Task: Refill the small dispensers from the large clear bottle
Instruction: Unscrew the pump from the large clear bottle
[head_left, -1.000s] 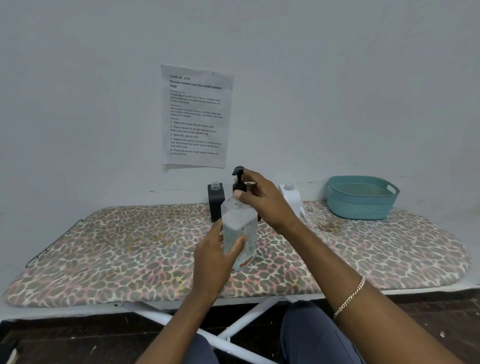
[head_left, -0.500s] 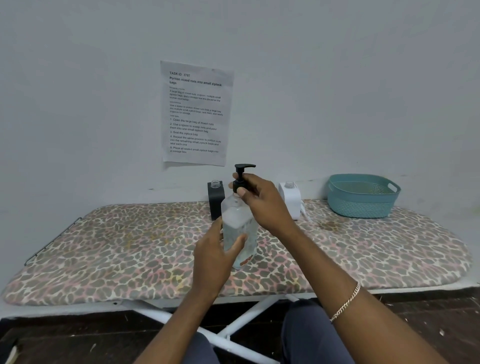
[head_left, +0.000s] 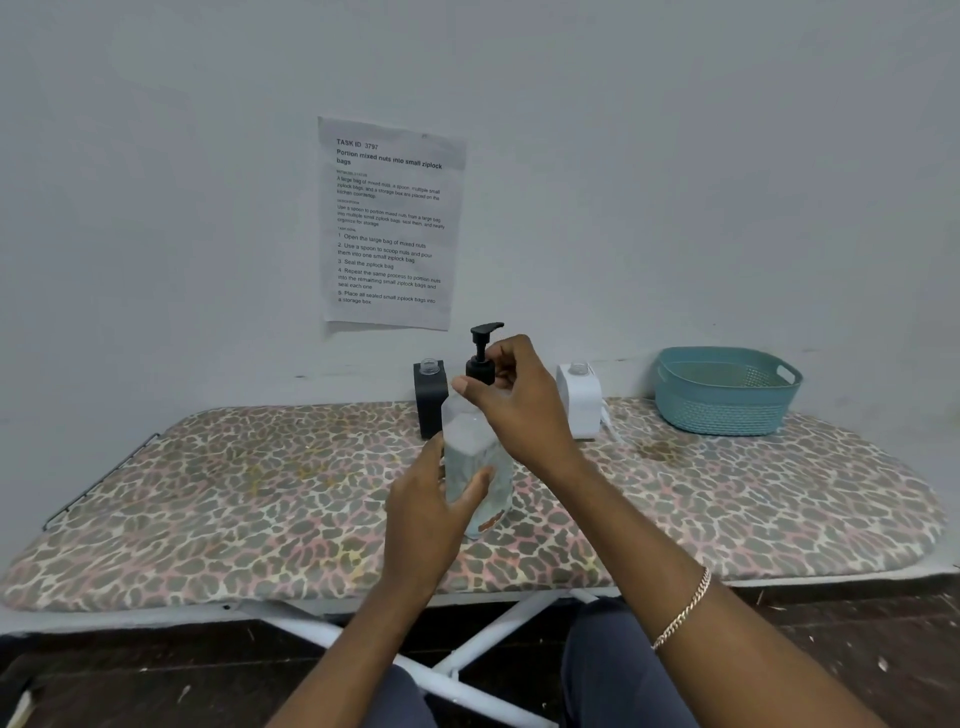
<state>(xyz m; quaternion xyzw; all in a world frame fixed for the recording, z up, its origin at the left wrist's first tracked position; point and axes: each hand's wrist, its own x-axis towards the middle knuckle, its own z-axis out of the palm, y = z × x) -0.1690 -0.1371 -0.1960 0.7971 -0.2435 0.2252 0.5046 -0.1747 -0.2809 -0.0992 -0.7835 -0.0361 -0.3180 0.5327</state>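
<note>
Your left hand (head_left: 434, 501) grips large clear bottle (head_left: 475, 467), upright on ironing board (head_left: 208, 499), steadying it; right hand (head_left: 511, 400) pinches black pump collar (head_left: 480, 371), likely unscrewing; capless dispensers (head_left: 579, 397) wait behind.

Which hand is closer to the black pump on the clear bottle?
Right. The right hand pinches the collar of the black pump; the left hand grips the clear bottle lower down, below the pump.
</note>
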